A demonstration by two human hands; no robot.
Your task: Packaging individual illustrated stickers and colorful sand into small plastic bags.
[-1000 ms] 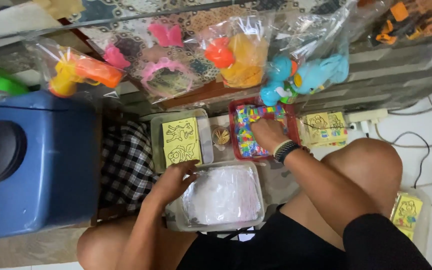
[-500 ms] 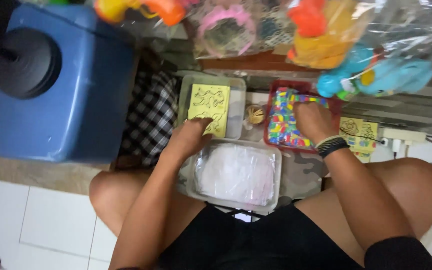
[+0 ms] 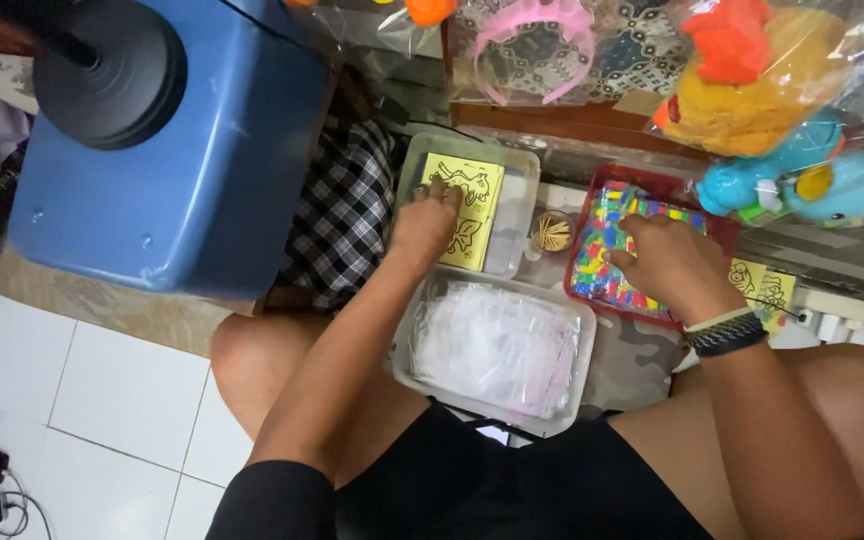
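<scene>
Yellow cards [image 3: 464, 205] lie in a clear tray [image 3: 522, 215]; my left hand [image 3: 425, 222] presses flat fingers on them, while my right hand [image 3: 667, 265] curls over coloured pieces [image 3: 602, 255] in the red tray [image 3: 652, 185].

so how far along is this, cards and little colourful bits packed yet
Nothing looks packed yet: the clear bags lie in their tub. In hand: the left hand rests on the yellow cards in the clear tray, and the right hand reaches into the red tray of colourful pieces. Bagging still looks left.
</scene>
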